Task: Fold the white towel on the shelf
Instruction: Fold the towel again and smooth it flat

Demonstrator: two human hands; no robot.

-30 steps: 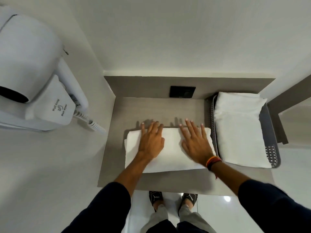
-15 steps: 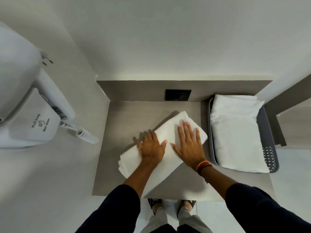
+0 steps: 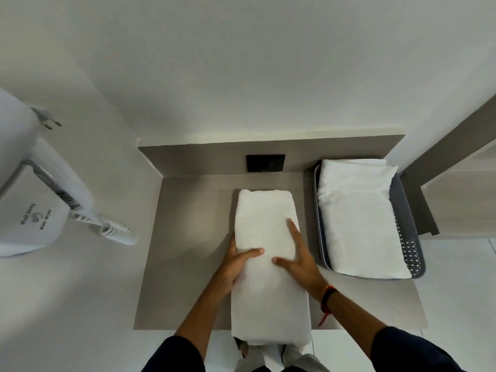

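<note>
The white towel [image 3: 265, 232] lies folded into a long narrow strip on the grey shelf [image 3: 188, 237]. It runs from the back of the shelf toward me, and its near end hangs over the front edge. My left hand [image 3: 236, 261] clasps its left edge, thumb on top and fingers hidden under the side. Spread flat, my right hand [image 3: 298, 260] rests on the towel's right half, with the thumb pointing left.
A grey perforated basket [image 3: 408, 237] holding another folded white towel [image 3: 359, 221] stands at the shelf's right. A black socket plate [image 3: 265, 162] sits on the back wall. A wall hair dryer [image 3: 35, 200] with a coiled cord [image 3: 118, 232] hangs on the left wall.
The towel has turned from lying crosswise, through a diagonal, to lying lengthwise toward me. Both hands have slid to its middle, the left one now gripping the side edge.
</note>
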